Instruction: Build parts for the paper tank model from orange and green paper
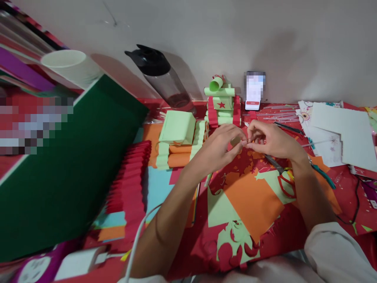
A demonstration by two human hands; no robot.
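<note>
My left hand (pixel 225 145) and my right hand (pixel 265 137) meet above the red table, fingertips pinched close together. What they pinch is too small to make out. Behind them stands a green paper tank model (pixel 223 104) with red side strips, a red star and a rolled barrel on top. Left of my left hand sits a second paper piece, a green box (pixel 177 127) on orange rolls (pixel 179 155) with pleated green strips. Below my hands lie an orange paper sheet (pixel 255 202), green paper scraps (pixel 222 208) and red-handled scissors (pixel 285 182).
A phone (pixel 253 92) leans on the wall beside a tilted bottle (pixel 165 82). A dark green board (pixel 76 169) slants across the left, near a white cup (pixel 72 65) and pleated red paper (pixel 132 177). White sheets (pixel 350 133) lie right. A white cable (pixel 138 232) crosses my left forearm.
</note>
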